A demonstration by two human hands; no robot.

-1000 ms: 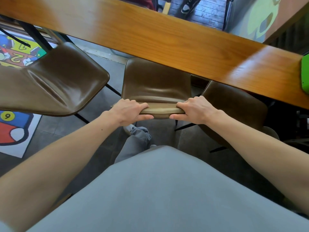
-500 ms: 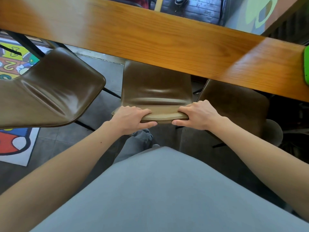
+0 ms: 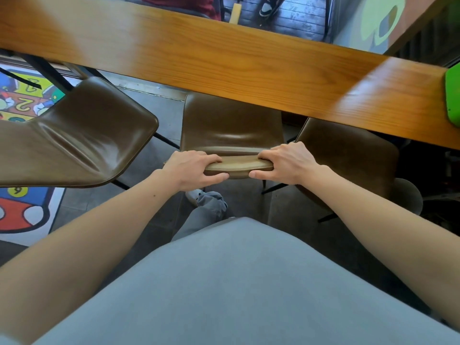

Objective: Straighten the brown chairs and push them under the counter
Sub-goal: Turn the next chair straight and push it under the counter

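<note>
Counter [image 3: 224,58]: one. It has a long honey-coloured wooden top that runs across the upper part of the view from left to right.

Brown chairs: three counted, all padded and glossy, on thin dark legs.
- left chair [image 3: 82,143]: stands out from the counter and is turned askew to it. Only the far corner of its seat comes near the counter edge.
- middle chair [image 3: 231,128]: sits square to the counter. The front of its seat is hidden beneath the counter edge, and its backrest faces the person.
- right chair [image 3: 348,150]: the front of its seat is also under the counter, and it is turned slightly. It stands just beside the middle chair; I cannot tell whether they touch.

Floor mat [image 3: 22,95]: one, with a bright cartoon print and numbers. It lies on the grey floor beneath the left chair.

Hands: two, both bare, both on the top rim of the middle chair's backrest.
- left hand [image 3: 194,170]: grips the left end of the rim. The fingers curl over the rim toward the seat side, and the thumb lies along the near face.
- right hand [image 3: 286,163]: grips the right end in the same way, fingers wrapped over and thumb below.

Green object [image 3: 451,95]: one, flat, on the counter at the far right and cut off by the frame. What it is I cannot tell.

Shoe [image 3: 194,195]: one, pale, on the floor below the backrest at the end of a grey trouser leg.
</note>
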